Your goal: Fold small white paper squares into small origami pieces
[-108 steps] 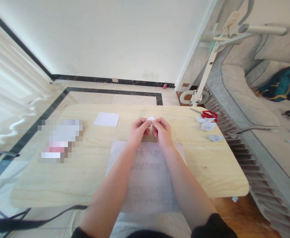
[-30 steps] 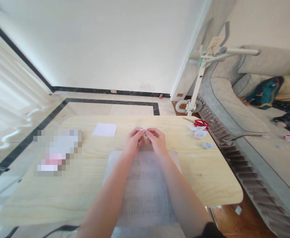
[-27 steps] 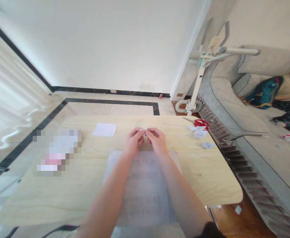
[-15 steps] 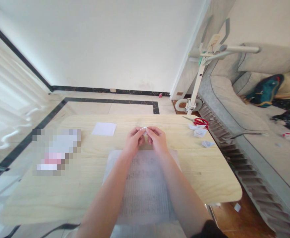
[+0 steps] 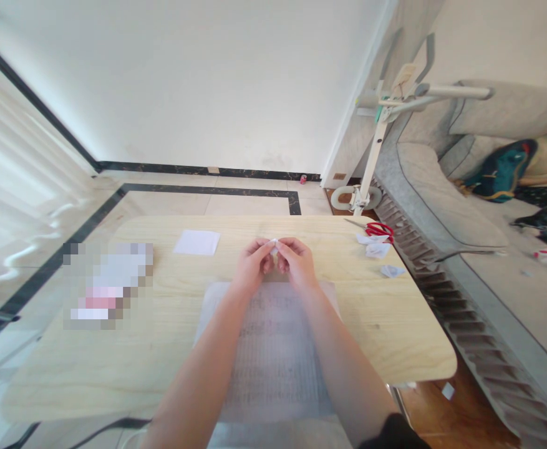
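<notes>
Through the head camera I have the left hand (image 5: 257, 262) and the right hand (image 5: 297, 262) close together, each pinching a small piece of white paper (image 5: 274, 243) between thumb and fingers. That piece sits up between the thumb tips, above the far half of the counter (image 5: 395, 337); most of it is covered, so I can't make out its full shape. Under my forearms lies a large printed sheet (image 5: 273, 368), its lines too blurred for me to read. Left of the hands I see a flat stack of white paper (image 5: 197, 242), and farther left a pixelated item (image 5: 123, 268). Over on the right are red-handled scissors (image 5: 379, 232), with two folded papers (image 5: 377, 251) right by the handles and another folded paper (image 5: 392, 271) nearer the edge. Beyond the counter's right side I get a grey sofa (image 5: 441, 181) with a teal bag (image 5: 507, 169) on it.
</notes>
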Available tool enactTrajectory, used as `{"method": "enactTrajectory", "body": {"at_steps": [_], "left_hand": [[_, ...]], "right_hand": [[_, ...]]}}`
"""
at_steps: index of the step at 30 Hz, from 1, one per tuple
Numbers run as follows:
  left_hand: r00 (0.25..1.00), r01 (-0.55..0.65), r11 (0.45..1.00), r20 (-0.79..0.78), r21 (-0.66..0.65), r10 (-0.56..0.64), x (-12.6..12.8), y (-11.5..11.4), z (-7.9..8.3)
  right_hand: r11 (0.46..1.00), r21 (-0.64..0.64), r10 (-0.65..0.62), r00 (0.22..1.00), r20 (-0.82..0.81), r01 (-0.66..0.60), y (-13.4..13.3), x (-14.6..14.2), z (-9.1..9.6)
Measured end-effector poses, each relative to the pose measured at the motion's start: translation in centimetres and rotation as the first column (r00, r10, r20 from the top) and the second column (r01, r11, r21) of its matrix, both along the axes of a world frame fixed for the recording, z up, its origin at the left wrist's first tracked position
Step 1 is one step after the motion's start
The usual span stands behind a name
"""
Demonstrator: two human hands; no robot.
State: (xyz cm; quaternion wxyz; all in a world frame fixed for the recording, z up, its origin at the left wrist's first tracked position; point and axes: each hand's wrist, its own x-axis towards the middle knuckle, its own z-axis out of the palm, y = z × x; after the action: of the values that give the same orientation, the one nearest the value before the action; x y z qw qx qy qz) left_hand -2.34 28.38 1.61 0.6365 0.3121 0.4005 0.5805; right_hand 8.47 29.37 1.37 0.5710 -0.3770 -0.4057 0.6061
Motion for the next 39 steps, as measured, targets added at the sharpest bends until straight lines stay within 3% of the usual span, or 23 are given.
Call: {"method": "enactTrajectory", "body": {"at_steps": [24,31,39], "left_hand": [[0.999,0.024,1.000,0.046,0.015,-0.025,-0.07,0.02,-0.13],[0.998,-0.057,0.998,0.041,0.029,0.056,-0.02,-0.05,-0.17],[0.995,-0.041,0.998,0.098,0.054,0.035,-0.20,0.38,-0.59]], "right_hand": [[1.000,0.000,0.001,1.000,-0.024,-0.001,0.18,-0.01,-0.40],[1.000,-0.010,0.018,1.000,-0.001,-0.018,0.04,-0.11,-0.29],[1.000,-0.023,0.022,0.995,0.094,-0.020,0.06,-0.20,-0.62]]}}
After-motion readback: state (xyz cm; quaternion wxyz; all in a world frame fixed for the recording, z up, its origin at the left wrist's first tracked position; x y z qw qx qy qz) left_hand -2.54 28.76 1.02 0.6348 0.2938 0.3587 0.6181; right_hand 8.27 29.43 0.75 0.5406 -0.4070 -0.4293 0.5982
